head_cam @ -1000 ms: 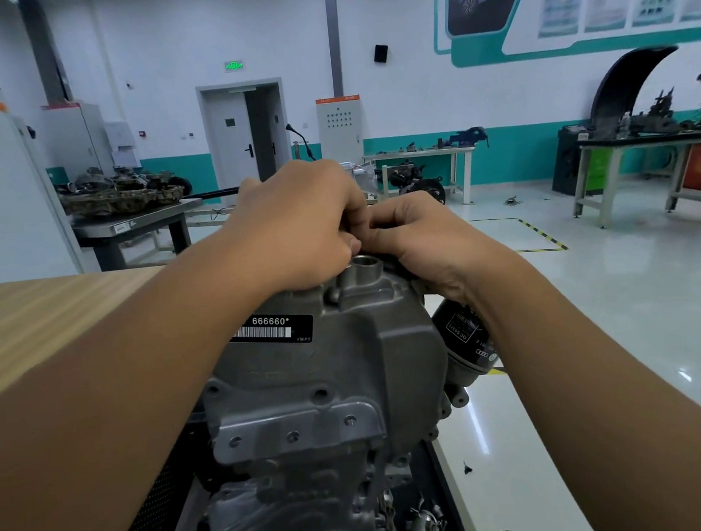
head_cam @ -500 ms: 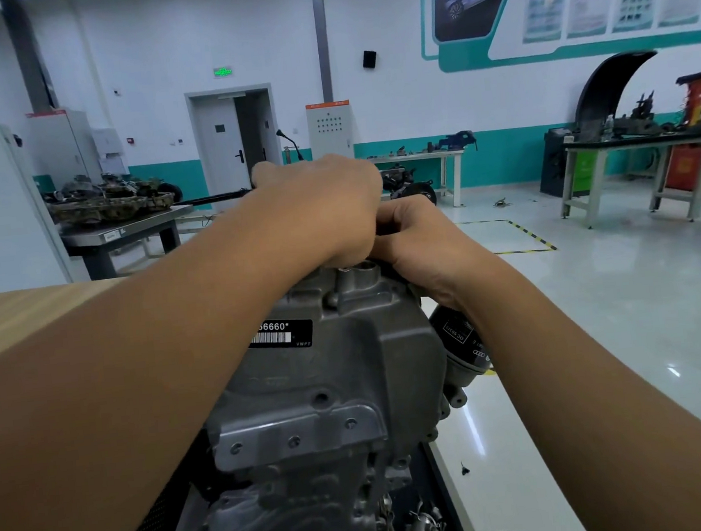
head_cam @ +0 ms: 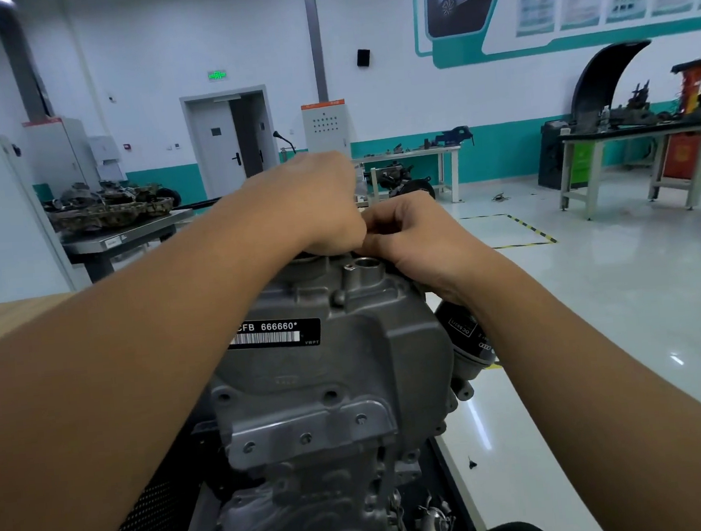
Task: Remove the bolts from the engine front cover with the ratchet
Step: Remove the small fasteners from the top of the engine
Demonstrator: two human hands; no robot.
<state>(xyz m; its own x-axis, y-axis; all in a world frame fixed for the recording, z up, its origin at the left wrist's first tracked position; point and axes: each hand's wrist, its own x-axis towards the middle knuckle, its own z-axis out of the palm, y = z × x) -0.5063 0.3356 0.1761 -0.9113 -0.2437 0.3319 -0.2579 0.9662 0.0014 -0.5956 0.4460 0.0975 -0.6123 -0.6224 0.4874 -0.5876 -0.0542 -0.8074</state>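
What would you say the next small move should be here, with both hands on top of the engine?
Probably keep working the fastener at the top edge of the cover. Both the left hand and the right hand are curled together there, knuckles touching, and hide whatever they hold. The ratchet itself is not visible, so this is only a guess.

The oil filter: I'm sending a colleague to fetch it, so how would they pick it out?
Start at the grey engine front cover with its barcode label. On its right edge, just under the right hand wrist, a black canister juts out: the oil filter, the only dark, round, white-lettered part there.
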